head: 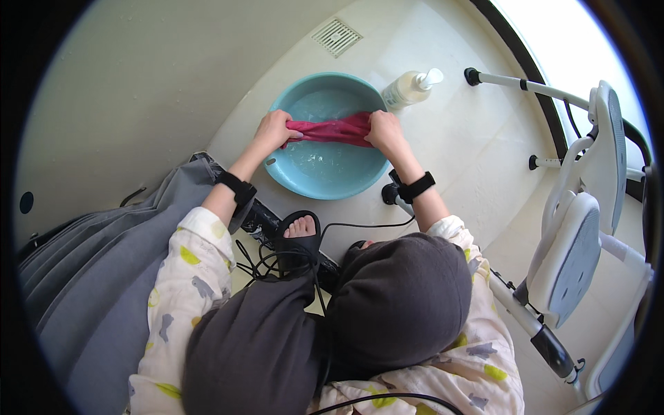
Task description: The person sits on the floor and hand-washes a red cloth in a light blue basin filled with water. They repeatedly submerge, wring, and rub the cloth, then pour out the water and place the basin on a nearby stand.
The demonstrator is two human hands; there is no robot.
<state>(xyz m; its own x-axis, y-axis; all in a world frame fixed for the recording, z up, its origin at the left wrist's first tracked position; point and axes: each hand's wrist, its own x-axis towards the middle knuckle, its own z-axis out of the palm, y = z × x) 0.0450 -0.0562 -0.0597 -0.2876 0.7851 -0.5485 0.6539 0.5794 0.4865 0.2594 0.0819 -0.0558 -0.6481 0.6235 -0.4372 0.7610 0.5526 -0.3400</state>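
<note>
A dark pink cloth [332, 130] is stretched across a round light-blue plastic basin [324, 192]. My left hand [277, 129] grips one end of it near the basin's left rim. At the right rim, my right hand [385, 130] holds the other end. Between the two hands the fabric hangs taut and slightly bunched. Below it some water [319, 161] with a little foam shows in the basin. A pump bottle [408, 91] with a white pump head stands just beyond the basin's right side.
Behind the basin a square drain grate [336, 37] is set in the pale floor. To the right stands a shower chair [570, 259] with metal legs. A grey curtain [114, 249] hangs at left. Black cables [270, 259] trail over my sandalled foot [300, 228].
</note>
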